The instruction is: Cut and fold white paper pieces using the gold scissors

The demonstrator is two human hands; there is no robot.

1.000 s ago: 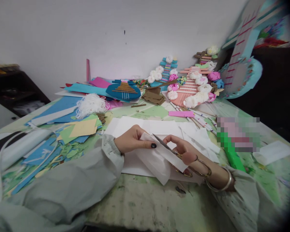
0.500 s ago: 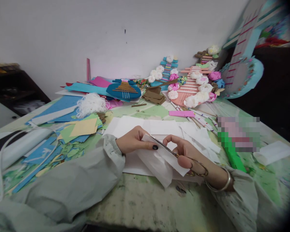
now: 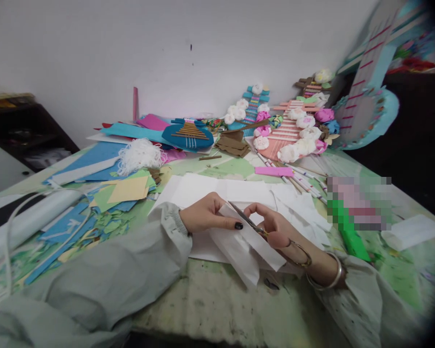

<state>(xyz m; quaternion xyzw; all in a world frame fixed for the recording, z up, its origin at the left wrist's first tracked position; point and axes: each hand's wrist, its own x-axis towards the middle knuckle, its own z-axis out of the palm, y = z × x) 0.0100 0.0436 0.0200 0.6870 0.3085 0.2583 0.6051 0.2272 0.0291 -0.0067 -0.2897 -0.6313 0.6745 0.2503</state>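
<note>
My left hand (image 3: pixel 210 215) pinches a piece of thin white paper (image 3: pixel 235 253) between thumb and fingers; the paper hangs down toward me in two flaps. In my right hand (image 3: pixel 275 227) is a pair of scissors (image 3: pixel 251 222) with gold-coloured handles, the thumb and fingers around them. Their blades lie across the paper, pointing up and left toward my left hand, and look slightly apart. Beneath both hands, white sheets (image 3: pixel 195 188) are spread on the table, with cut white strips (image 3: pixel 304 212) at their right side.
Coloured paper scraps (image 3: pixel 112 222) and a white string bundle (image 3: pixel 141 157) lie at left. Paper-flower instrument models (image 3: pixel 293 130) stand against the wall. A green object (image 3: pixel 351 237), partly pixelated, and a white roll (image 3: pixel 411 232) lie at right. A small dark piece (image 3: pixel 271 284) sits near the front.
The scissor blades have parted a little and shifted slightly along the paper. The paper's flaps hang a bit further apart. My view has moved slightly, with both hands keeping their holds.
</note>
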